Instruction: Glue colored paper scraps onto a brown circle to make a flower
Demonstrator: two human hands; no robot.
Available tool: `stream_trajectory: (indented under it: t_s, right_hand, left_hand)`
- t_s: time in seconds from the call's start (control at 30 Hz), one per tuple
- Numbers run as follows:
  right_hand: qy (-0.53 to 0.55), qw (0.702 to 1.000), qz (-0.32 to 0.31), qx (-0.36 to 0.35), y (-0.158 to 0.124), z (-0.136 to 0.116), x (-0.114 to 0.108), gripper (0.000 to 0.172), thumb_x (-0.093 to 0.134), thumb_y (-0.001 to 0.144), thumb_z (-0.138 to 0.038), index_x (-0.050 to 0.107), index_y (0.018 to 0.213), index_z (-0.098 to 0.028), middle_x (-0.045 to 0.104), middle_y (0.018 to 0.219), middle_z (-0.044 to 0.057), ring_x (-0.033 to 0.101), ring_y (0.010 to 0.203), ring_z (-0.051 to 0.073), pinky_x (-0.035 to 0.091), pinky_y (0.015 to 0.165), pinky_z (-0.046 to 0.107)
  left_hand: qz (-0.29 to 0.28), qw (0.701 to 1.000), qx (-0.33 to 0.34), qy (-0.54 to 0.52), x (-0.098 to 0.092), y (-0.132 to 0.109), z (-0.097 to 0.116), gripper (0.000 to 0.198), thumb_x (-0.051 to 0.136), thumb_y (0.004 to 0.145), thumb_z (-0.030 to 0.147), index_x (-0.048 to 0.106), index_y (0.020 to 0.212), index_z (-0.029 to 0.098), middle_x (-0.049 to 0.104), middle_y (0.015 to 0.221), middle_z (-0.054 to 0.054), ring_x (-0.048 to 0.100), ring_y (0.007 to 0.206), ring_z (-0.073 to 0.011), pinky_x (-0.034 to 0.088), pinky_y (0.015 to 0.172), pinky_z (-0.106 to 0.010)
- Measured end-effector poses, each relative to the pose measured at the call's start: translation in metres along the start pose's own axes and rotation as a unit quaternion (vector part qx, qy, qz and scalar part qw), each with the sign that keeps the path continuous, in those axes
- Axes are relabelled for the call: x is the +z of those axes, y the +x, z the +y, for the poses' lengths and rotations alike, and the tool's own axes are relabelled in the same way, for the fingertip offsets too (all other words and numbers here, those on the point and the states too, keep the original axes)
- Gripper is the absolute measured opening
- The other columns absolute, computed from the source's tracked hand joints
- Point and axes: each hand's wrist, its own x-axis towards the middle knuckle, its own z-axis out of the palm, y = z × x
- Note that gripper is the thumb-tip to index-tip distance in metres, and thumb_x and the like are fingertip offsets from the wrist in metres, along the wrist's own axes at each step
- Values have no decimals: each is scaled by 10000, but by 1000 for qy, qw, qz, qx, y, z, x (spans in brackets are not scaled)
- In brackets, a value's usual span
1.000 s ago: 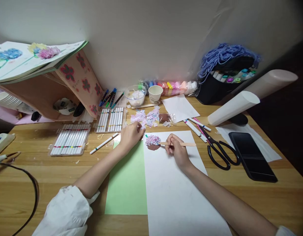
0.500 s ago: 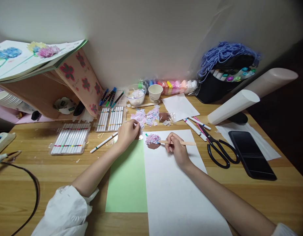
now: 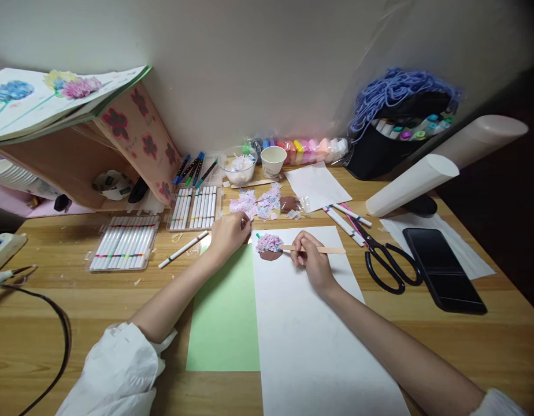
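Note:
My right hand (image 3: 311,260) pinches a flat wooden craft stick (image 3: 332,250) above a white sheet of paper (image 3: 310,335). The stick's left tip touches a flower-pot-like shape of pink, blue and purple paper bits (image 3: 269,242) over a brown base (image 3: 271,255). Just left of this shape, my left hand (image 3: 232,234) rests at the top of a green sheet (image 3: 226,318). Its fingers are pinched together; whatever they hold is too small to make out. Beyond both hands lies a pile of torn pastel paper scraps (image 3: 258,202) beside a brown clay lump in clear wrap (image 3: 290,204).
Marker cases (image 3: 125,242) and a loose marker (image 3: 183,249) lie to the left. A paper cup (image 3: 273,162) and a clear bowl of scraps (image 3: 238,166) stand behind. Black-handled scissors (image 3: 386,260), a phone (image 3: 444,270) and a white paper roll (image 3: 412,185) are at the right.
My left hand has shifted slightly right, closer to the edge of the white sheet, fingers still pinched. My right hand and the stick have hardly moved.

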Motion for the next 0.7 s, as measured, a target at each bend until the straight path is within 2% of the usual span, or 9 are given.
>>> stream_trajectory:
  t_s: [0.27, 0.43, 0.7]
  right_hand:
    - [8, 1000, -2, 5, 0, 0, 0, 225, 353, 873, -271, 413, 663, -215, 452, 425, -47, 326, 414, 108, 236, 442, 233]
    - [11, 1000, -1, 4, -1, 0, 1, 231, 346, 875, -251, 416, 658, -213, 450, 417, -48, 316, 417, 106, 231, 443, 230]
    - [14, 1000, -1, 3, 0, 0, 0, 240, 343, 881, -241, 424, 659, -208, 462, 420, -45, 318, 423, 101, 234, 443, 229]
  left_hand:
    - [10, 1000, -12, -21, 0, 2, -8, 207, 494, 839, 320, 677, 867, 227, 712, 810, -29, 628, 770, -193, 378, 607, -258]
    - [4, 1000, 13, -22, 0, 1, -9, 174, 555, 803, 360, 663, 869, 240, 704, 782, -9, 627, 745, -190, 369, 599, -255]
    - [-1, 999, 27, 28, 5, 3, -7, 180, 507, 819, 273, 656, 901, 216, 708, 854, -44, 629, 794, -197, 384, 630, -255]
